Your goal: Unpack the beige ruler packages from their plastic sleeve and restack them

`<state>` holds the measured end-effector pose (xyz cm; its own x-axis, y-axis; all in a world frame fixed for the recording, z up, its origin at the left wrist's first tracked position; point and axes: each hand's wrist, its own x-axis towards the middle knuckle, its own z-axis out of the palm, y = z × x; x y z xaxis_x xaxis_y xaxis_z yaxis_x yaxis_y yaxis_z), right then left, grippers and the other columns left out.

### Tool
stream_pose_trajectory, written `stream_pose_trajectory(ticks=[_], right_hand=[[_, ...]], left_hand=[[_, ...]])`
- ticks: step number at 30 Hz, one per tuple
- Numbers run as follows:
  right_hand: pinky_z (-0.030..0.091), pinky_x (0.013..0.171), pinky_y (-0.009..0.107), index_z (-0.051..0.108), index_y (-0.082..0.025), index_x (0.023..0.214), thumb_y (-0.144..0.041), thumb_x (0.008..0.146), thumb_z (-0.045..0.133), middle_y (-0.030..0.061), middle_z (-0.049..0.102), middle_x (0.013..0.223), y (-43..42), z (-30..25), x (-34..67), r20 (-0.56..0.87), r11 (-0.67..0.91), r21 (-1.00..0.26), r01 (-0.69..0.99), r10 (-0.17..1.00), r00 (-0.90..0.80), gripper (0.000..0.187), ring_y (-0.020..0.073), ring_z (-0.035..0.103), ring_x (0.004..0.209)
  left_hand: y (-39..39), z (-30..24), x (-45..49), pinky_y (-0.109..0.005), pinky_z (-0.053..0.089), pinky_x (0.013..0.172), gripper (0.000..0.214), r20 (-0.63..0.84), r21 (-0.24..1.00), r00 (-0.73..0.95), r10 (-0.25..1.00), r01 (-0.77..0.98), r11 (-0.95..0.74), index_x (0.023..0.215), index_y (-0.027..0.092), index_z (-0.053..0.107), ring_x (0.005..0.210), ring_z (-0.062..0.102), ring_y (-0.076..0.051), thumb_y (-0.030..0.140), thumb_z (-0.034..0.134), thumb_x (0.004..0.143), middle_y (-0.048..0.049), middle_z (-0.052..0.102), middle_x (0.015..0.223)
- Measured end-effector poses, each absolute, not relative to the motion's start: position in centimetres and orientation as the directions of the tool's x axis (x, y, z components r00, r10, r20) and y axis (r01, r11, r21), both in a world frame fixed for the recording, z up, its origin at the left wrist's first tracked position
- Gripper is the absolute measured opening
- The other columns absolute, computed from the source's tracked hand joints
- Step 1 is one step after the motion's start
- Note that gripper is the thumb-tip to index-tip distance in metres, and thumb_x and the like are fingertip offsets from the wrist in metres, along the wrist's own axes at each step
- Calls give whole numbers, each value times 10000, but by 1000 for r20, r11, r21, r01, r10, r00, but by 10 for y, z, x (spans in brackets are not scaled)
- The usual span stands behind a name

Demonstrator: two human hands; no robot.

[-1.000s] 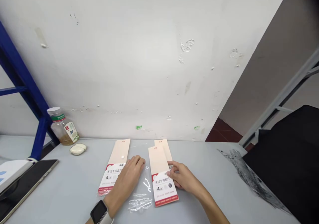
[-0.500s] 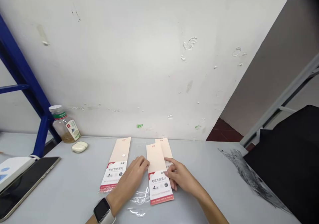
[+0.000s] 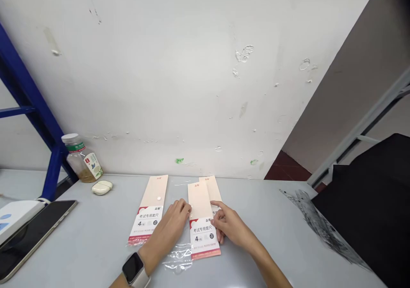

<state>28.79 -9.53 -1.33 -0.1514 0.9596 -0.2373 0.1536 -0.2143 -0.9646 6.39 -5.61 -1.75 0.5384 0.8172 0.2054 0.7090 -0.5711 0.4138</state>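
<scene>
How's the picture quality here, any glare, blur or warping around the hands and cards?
Head view: soft, even light, faint shadows under the left hand and right hand; small white glints on the clear plastic sleeve; the middle card reads sharp, no motion blur; wide-angle warping tilts the blue frame outward; the top right corner darkens.

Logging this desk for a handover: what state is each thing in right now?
Bottle: upright, capped, little liquid.
Earbud case: closed.
Tablet: flat, screen dark.
Watch: screen dark.
Left card: flat, in clear sleeve.
Middle card: flat, overlapping rear card, left hand and right hand at its edges.
</scene>
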Motion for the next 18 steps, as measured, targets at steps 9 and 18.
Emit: stream_pose_trajectory(ticks=[9,18], right_hand=[[508,457,269,420,-220,1239,-323,767,671,-86,567,699,-98,-8,279,-271,-267,-963,49,941,-203,544,112,596,437],[532,492,282,419,-225,1239,-340,763,666,-84,572,726,-99,-7,261,-252,-257,-966,4,944,-215,548,124,633,464]], left_hand=[[-58,-14,63,-312,404,720,245,191,465,516,835,702,-540,903,226,507,820,494,-189,146,281,956,-26,509,934],[-62,-10,67,-288,394,717,205,151,445,543,826,709,-548,918,225,477,846,480,-175,91,325,894,-14,482,973]])
